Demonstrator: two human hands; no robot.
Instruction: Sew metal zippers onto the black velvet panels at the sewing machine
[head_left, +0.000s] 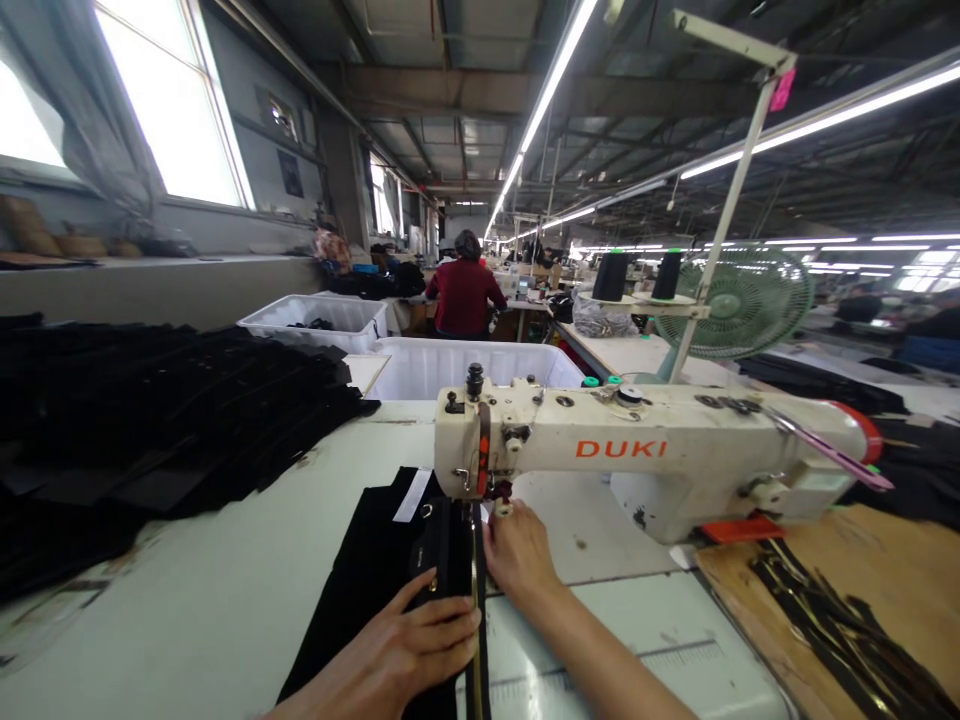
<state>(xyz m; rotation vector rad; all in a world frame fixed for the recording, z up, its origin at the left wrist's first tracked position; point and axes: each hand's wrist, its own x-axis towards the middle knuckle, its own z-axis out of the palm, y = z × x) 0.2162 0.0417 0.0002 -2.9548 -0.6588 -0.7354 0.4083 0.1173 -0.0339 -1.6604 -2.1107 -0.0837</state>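
Black cloth (341, 600), matte and soft-looking, lies flat on the smooth, pale table (232, 600), its far end just left of the needle area of the cream metal machine (547, 445). A narrow black strip (475, 565) with a glossy gold line runs along its right side. The left hand (412, 645) rests with fingers extended, pressing cloth and strip; the right hand (521, 555) curls close beside the needle area, its fingertips partly hidden, so I cannot tell whether it grips. A slim white label (412, 496) lies on the cloth. Far left, ragged black pieces (165, 400) form a heap; near right, gold-edged strips (840, 625) tangle on brown sheeting (885, 550). 2 tapered thread cones (611, 277) stand beyond.
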